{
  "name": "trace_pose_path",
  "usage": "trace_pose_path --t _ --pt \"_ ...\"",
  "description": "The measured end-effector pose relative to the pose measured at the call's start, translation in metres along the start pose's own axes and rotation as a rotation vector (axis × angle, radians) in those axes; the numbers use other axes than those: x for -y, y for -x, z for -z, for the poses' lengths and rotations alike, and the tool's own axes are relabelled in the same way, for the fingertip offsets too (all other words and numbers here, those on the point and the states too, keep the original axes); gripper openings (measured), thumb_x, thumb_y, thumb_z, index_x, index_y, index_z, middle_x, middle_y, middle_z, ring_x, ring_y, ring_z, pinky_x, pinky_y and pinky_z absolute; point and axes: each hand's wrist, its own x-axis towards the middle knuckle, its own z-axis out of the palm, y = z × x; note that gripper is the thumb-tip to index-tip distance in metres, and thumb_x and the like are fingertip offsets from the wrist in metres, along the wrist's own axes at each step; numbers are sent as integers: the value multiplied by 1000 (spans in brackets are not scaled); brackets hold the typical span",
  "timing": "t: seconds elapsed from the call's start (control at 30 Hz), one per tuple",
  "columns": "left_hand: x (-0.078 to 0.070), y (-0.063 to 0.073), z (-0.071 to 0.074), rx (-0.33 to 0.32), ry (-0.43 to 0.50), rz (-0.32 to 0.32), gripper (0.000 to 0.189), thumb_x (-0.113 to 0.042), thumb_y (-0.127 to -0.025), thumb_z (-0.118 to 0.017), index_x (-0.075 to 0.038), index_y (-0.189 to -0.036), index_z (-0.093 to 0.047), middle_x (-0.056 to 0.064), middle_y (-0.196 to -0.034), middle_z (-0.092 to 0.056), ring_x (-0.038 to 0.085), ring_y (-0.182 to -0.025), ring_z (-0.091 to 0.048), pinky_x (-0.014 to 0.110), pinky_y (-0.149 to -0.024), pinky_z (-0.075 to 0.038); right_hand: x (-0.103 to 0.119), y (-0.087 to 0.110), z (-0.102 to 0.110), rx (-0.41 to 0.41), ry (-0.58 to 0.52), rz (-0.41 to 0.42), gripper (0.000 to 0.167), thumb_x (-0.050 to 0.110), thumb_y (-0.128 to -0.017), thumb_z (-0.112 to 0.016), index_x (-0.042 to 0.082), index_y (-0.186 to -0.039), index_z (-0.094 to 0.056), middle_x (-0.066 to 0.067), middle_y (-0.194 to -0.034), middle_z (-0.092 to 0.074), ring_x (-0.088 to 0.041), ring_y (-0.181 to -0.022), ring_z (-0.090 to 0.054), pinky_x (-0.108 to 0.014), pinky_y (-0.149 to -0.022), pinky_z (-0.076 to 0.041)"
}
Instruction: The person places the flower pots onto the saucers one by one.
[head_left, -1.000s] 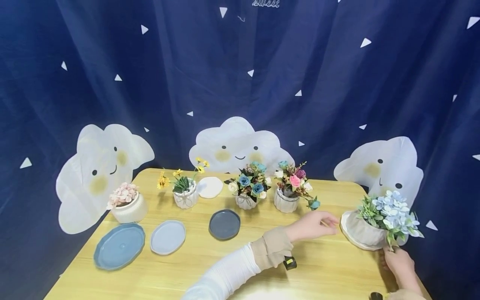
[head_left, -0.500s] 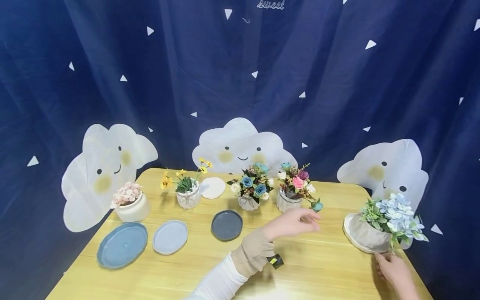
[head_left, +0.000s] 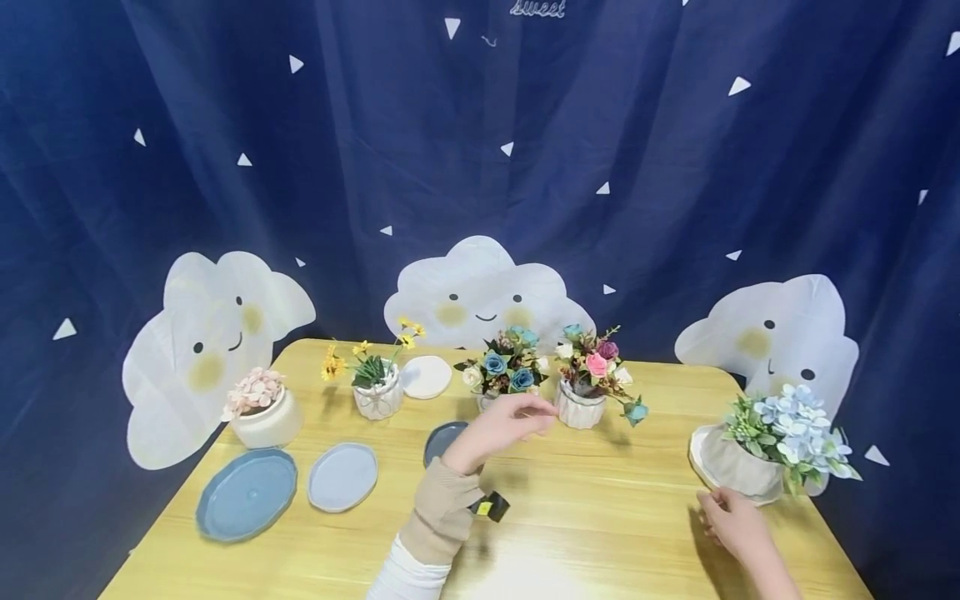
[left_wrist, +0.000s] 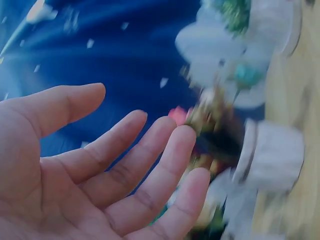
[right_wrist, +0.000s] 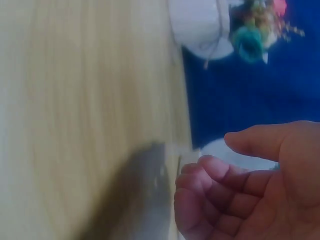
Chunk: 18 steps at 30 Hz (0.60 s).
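My left hand (head_left: pixel 504 427) hangs over the middle of the table, fingers spread and holding nothing in the left wrist view. It overlaps the pot of blue and white roses (head_left: pixel 495 367) and part of the dark grey plate (head_left: pixel 442 440). Just right of its fingertips stands a white pot of mixed roses (head_left: pixel 581 408). My right hand (head_left: pixel 737 523) is at the right, fingers loosely bent with nothing in them. Close beyond it, a pale pot (head_left: pixel 746 473) of light blue hydrangeas (head_left: pixel 798 425) sits tilted on a white scalloped plate (head_left: pixel 701 450).
On the left are a blue oval plate (head_left: pixel 247 496), a pale lilac plate (head_left: pixel 342 477) and a white pot of pink flowers (head_left: pixel 266 417). Farther back stand a pot of yellow flowers (head_left: pixel 377 393) and a white plate (head_left: pixel 426 377). A navy curtain (head_left: pixel 480 125) hangs behind.
My left hand has moved left, away from the hydrangea pot, to the front of the blue rose pot. My right hand has drawn back from that hydrangea pot, leftward and toward me.
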Motion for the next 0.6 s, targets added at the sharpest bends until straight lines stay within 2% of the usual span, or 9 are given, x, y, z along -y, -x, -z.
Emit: trace_pose_path --t 0.1,0.23,0.37,0.6 --pt "11 9 18 -59 77 45 31 -23 -94 -65 -5 -119 -65 8 -106 -68 29 -97 -65 42 -83 -55 9 1 -6 -11 16 47 22 16 -98 -52 -2 -85 -55 -5 -68 -60 -15 -56 -57 -25 -50 -50" --pt "27 25 43 -144 136 80 39 -25 -95 -64 1 -123 -61 17 -112 -66 29 -98 -65 46 -88 -53 19 -1 -14 2 33 75 21 15 -98 -53 -4 -87 -57 -5 -68 -61 -15 -57 -57 -25 -52 -49" --pt "38 38 61 -232 131 125 41 -24 -95 -63 4 -125 -58 18 -115 -65 23 -94 -65 49 -90 -52 25 -2 -22 19 33 77 20 14 -98 -54 -4 -89 -58 -5 -68 -62 -15 -57 -57 -25 -54 -50" --pt "49 47 82 -365 121 178 35 -17 -96 -62 3 -124 -60 19 -117 -65 37 -104 -62 51 -90 -51 40 -9 -34 23 64 120 21 17 -98 -55 -1 -89 -58 -3 -67 -59 -15 -58 -57 -26 -56 -48"
